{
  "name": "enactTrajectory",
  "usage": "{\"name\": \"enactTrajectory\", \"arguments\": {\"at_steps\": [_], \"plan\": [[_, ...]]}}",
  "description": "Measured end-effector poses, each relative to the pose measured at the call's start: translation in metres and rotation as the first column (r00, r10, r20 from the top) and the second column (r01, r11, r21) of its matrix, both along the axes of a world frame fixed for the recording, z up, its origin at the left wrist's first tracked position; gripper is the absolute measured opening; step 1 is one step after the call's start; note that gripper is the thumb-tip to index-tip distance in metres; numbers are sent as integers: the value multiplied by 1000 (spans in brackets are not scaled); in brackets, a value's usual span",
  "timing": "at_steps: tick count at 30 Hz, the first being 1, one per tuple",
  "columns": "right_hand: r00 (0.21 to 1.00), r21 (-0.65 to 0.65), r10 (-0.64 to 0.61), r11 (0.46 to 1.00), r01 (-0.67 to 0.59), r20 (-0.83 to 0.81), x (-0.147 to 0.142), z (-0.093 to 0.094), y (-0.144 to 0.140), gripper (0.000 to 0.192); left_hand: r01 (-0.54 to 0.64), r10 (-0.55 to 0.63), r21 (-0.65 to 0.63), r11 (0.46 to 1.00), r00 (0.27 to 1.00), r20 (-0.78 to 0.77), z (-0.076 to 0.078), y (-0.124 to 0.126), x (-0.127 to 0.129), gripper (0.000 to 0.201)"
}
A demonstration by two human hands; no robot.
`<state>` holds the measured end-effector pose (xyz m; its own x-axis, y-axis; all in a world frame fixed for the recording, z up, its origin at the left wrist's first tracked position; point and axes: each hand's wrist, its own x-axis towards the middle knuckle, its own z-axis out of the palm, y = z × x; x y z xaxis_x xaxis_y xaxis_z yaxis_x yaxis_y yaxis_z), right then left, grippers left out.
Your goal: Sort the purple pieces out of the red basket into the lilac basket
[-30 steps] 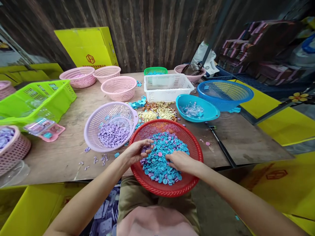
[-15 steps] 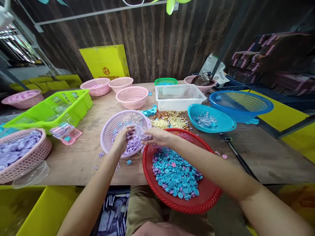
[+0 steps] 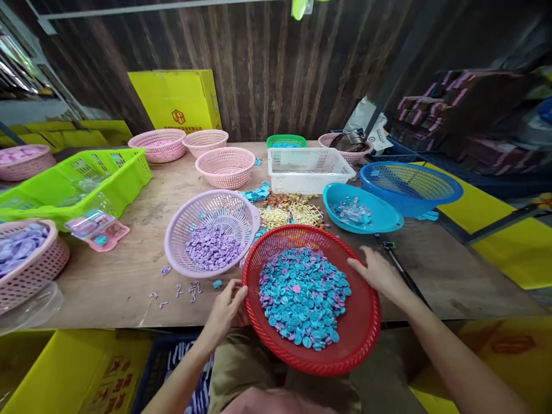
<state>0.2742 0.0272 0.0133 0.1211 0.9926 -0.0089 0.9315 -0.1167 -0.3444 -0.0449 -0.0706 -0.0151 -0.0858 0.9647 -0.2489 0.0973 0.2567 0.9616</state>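
Your left hand [image 3: 227,305], grip unclear, touches the left rim of the red basket [image 3: 361,319]; your right hand [image 3: 379,273], thumb and fingers spread, is at its right rim. Blue and purple pieces [image 3: 304,299] lie inside. Both hands have left the lilac basket [image 3: 179,230] beside it on the table [image 3: 116,276].

Brightest at the upper-left window [image 3: 16,64] — the upper right sinks into gloom — with stretched, softly blurred frame edges.
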Motion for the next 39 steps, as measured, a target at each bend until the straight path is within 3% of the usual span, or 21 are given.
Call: {"name": "enactTrajectory", "arguments": {"at_steps": [2, 3, 5, 8, 10, 13, 16, 19, 21, 24, 26, 28, 30, 33, 36, 39], "plan": [[993, -83, 25, 996, -35, -117, 8, -7, -17, 27, -9, 6, 47, 999, 999, 47, 1, -1, 11, 30], [984, -56, 29, 998, -40, -178, 8, -8, -25, 25, -22, 18, 90, 996, 999, 50, 3, -2, 13, 29], [963, 96, 9, 995, 17, -271, 5, -6, -39, 27, -33, 27, 179, 983, 999, 33, 11, -6, 14, 27], [942, 300, -48, 941, 154, -332, 2, 4, -51, 36, -24, 23, 273, 962, 1000, 8, 18, -13, 12, 22], [946, 292, -29, 948, 128, -323, 3, 10, -48, 36, -28, 15, 239, 971, 998, 56, 19, -15, 14, 23], [959, 128, 38, 992, -2, -282, 4, 10, -34, 29, -14, 0, 73, 997, 981, 192, 13, -13, 19, 29], [967, 73, 54, 997, -37, -247, 7, 0, -20, 26, 25, -15, -32, 999, 963, 267, 5, -12, 23, 34], [966, 76, 103, 993, -87, -239, 9, -13, -11, 25, 45, -28, -64, 997, 968, 249, -2, -12, 23, 35], [965, 59, 136, 990, -125, -226, 11, -19, -8, 26, 66, -53, -75, 995, 985, 163, -3, -11, 19, 33], [984, 36, 138, 990, -134, -109, 10, -16, -7, 29, 59, -64, -38, 998, 987, -150, 5, -7, 12, 26], [992, 126, 123, 984, -127, 39, 4, -9, -7, 30, -8, 33, 64, 998, 916, -399, 15, -2, 10, 18], [973, 227, 174, 952, -205, 149, -7, -1, -6, 30, -30, 151, 227, 974, 827, -542, 25, 8, 14, 21], [921, 185, 348, 907, -378, 174, -21, 5, -4, 28, 85, 146, 347, 934, 796, -587, 30, 23, 25, 25], [783, -95, 604, 797, -597, 150, -40, 4, 4, 27, 424, -139, 321, 847, 759, -636, 25, 51, 51, 17], [701, -253, 689, 722, -644, 182, -50, -4, 11, 30, 634, -317, 236, 736, 631, -708, 12, 79, 81, 11], [689, -263, 705, 705, -658, 167, -49, -10, 15, 28, 753, -381, 171, 635, 498, -779, -1, 99, 107, 10]]}}
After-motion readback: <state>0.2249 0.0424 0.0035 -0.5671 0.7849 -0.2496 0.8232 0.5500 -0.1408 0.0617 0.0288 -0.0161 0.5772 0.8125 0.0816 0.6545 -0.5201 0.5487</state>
